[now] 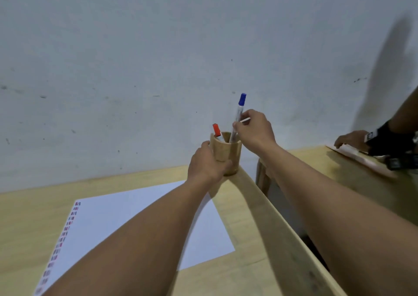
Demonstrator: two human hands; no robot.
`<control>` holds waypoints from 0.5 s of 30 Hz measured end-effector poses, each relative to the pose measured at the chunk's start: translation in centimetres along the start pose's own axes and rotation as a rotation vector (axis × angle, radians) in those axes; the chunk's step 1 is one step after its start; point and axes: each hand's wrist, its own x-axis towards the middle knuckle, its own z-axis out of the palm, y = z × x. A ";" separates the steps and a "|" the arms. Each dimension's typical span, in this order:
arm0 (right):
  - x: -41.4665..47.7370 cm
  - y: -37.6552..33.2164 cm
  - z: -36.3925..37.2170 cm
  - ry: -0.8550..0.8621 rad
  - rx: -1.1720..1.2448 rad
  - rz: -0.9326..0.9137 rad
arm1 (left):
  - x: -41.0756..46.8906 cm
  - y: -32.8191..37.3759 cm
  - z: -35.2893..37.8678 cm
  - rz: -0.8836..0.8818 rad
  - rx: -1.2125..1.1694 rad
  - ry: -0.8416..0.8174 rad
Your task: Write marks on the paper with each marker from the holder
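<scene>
A pale, scuffed wall [135, 58] rises behind a light wooden table [20, 227] where a white sheet of paper [126, 214] lies at centre, a column of small red and blue marks [61, 241] running down its left edge. At the table's far right corner, the left hand [207, 165] is wrapped around a round wooden holder [227, 152], steadying it, while the right hand [254, 129] pinches the barrel of a blue-capped marker [238, 116] between thumb and fingers, its lower end inside the holder's mouth. A red-capped marker [217, 131] stands in the holder just to its left. Whether the blue marker is being drawn out or put back cannot be told. If out, the next move likely calls for lifting it clear, uncapping it and carrying it left to the sheet. On a neighbouring table [352, 171] at far right, another person's hand [351, 140] rests on a board
</scene>
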 end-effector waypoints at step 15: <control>-0.5 1.4 0.5 -0.145 -0.120 0.061 | 0.9 -0.9 1.7 0.011 -0.001 0.048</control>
